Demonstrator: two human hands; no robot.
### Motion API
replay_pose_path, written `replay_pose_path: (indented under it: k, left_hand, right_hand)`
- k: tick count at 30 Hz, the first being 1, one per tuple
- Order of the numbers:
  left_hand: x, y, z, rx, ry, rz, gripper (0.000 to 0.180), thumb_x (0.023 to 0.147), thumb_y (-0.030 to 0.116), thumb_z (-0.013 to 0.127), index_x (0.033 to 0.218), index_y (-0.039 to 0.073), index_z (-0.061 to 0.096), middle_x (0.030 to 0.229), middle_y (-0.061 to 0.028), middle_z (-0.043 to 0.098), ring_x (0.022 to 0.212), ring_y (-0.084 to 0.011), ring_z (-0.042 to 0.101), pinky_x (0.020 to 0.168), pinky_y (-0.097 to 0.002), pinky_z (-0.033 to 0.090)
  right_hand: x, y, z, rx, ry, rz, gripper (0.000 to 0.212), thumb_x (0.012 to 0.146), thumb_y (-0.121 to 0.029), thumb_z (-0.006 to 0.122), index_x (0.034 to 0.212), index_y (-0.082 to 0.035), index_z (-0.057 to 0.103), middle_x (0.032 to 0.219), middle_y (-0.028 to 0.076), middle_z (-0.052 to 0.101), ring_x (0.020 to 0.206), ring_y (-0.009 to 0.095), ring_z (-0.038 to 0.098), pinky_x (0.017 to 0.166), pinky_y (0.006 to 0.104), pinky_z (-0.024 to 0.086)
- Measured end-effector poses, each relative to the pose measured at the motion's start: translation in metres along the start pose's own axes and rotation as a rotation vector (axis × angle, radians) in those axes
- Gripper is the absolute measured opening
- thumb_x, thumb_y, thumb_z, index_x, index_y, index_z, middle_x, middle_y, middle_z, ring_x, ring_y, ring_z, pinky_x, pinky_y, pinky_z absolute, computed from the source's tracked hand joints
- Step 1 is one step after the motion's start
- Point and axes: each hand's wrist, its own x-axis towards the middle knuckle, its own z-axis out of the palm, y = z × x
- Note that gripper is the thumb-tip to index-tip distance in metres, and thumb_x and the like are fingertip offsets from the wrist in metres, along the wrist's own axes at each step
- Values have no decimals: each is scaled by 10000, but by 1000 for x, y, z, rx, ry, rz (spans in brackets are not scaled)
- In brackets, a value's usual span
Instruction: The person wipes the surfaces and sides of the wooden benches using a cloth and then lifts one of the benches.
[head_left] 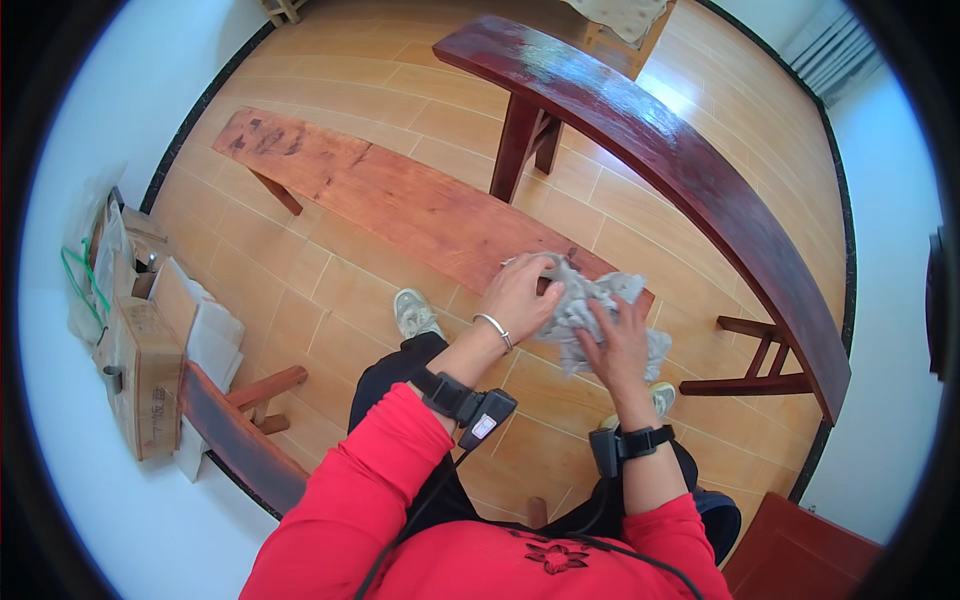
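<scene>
A crumpled grey cloth point(578, 312) is bunched between my two hands, over the near end of a low reddish-brown wooden bench point(400, 205). My left hand point(522, 292) grips the cloth's left side with bent fingers; a silver bangle and a black strapped device sit on that arm. On the right side, my right hand point(622, 345) has its fingers on the cloth, thumb pressed into the folds. Part of the cloth hangs past the bench's near end. Dark patches mark the bench's far end.
A taller, glossy dark-red bench point(660, 150) curves along the right. At the left wall stand cardboard boxes point(145, 375) and a green-handled plastic bag point(88, 280). Another dark wooden bench point(235, 430) lies at lower left, and a red wooden panel point(800, 555) at lower right. My shoes rest on the tiled floor.
</scene>
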Motion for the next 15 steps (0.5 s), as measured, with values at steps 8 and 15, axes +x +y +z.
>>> replay_pose_path:
  k: [8,15]
  left_hand:
    - [7,-3,3,24,64,-3,335,796,226,606,1055,16,574,1045,-171,579,990,-330,547,862,-392,443]
    - [5,-24,-2,217,163,40,354,799,238,610,1065,7,575,1045,-169,580,1003,-327,544,875,-389,443]
  right_hand:
    - [-36,110,-6,373,129,748,401,872,-246,567,1188,-5,511,1141,174,554,1069,317,526,928,380,401]
    - [-20,94,12,1065,256,947,365,956,-220,420,1248,-7,476,1150,94,571,1034,184,539,892,300,415]
